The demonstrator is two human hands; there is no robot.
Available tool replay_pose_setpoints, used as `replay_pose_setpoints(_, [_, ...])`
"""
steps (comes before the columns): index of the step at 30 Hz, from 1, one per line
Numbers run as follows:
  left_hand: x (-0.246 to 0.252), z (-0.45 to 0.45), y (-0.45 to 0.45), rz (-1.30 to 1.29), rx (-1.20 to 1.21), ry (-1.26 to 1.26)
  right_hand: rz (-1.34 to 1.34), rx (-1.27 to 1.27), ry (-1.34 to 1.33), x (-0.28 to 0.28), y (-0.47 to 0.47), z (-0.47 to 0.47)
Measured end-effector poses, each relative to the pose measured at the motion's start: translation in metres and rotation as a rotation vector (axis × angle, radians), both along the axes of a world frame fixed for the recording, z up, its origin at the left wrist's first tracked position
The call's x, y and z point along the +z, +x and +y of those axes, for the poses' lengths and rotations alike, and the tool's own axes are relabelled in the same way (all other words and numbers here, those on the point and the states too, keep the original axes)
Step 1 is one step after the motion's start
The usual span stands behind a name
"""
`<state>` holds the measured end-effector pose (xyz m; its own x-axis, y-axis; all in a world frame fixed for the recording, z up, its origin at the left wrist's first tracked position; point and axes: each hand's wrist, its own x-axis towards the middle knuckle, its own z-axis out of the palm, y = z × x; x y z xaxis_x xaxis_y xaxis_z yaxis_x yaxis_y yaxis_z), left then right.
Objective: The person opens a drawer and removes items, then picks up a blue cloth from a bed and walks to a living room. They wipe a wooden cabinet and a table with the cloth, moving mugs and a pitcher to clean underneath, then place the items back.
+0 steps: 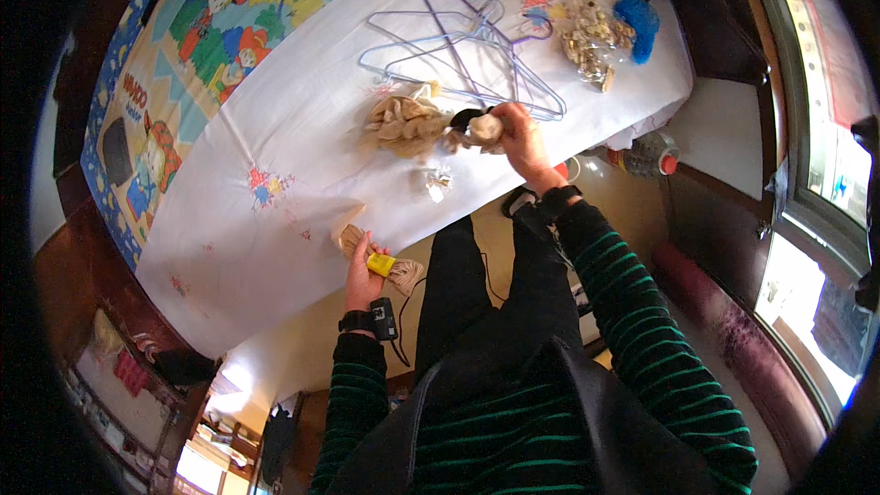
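My left hand (366, 280) is closed around a folded beige fabric bundle (407, 275) with a yellow paper band (380, 263), by the front edge of the white tablecloth (240, 275). A loose end of the bundle rests over the cloth's edge. Farther right, my right hand (524, 144) grips a small beige bundle (485, 129), which looks like rolled fabric. Something black (467, 118) sits against that bundle; its kind is unclear. Just left of it lies a heap of crumpled beige fabric pieces (405, 122). A small shiny clear packet (437, 182) lies in front of the heap.
Several purple and blue wire hangers (454, 48) overlap at the back. Beside them are a clear bag of wooden clothespins (591, 38) and a blue mesh bundle (638, 27). A plastic bottle with a red cap (646, 155) is below the table's right edge. A cartoon-print blanket (227, 20) covers the far left.
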<state>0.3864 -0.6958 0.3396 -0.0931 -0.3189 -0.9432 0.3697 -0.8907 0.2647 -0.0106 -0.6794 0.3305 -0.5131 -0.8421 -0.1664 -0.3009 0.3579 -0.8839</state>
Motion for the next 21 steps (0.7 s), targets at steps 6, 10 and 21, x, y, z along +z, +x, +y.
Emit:
replay_pose_setpoints(6, [-0.009, 0.002, 0.003, -0.021, 0.028, 0.024, 0.183, 0.115, -0.099, 0.039, 0.025, -0.026])
replay_pose_setpoints(10, [-0.009, -0.003, -0.002, 0.017, 0.007, 0.005, 0.016, 0.279, -0.122, 0.034, 0.094, -0.046])
replay_pose_setpoints(21, [0.0, -0.025, 0.008, -0.038, -0.068, -0.205, -0.499, 0.621, -0.039, 0.036, 0.198, -0.026])
